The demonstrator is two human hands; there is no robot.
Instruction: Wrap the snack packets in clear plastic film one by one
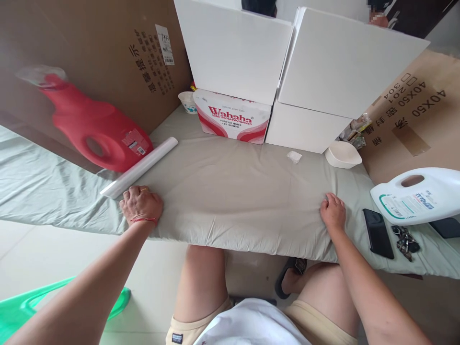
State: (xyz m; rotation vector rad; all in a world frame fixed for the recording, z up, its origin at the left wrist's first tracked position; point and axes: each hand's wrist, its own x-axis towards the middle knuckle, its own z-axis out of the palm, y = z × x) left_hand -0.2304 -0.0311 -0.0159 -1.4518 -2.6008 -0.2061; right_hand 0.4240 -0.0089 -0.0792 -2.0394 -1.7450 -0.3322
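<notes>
My left hand [142, 206] rests with curled fingers on the cloth-covered table, beside the near end of a roll of clear plastic film [140, 167]. A red string circles that wrist, and a ring shows on one finger. Further right, my right hand [333, 211] also lies closed on the cloth, near the front edge. No object shows in either hand. To the right of it lie a black phone [378, 234] and a bunch of keys [406, 242]. A crumpled scrap of white paper [294, 156] sits farther back.
A large red detergent bottle [104, 124] stands behind the film roll. White boxes [323, 62] and a Wahaha carton [233, 117] line the back. A paper cup [188, 102], white bowl [343, 155], white jug [419, 196] and brown cardboard [417, 110] flank them. A green stool [39, 302] is lower left.
</notes>
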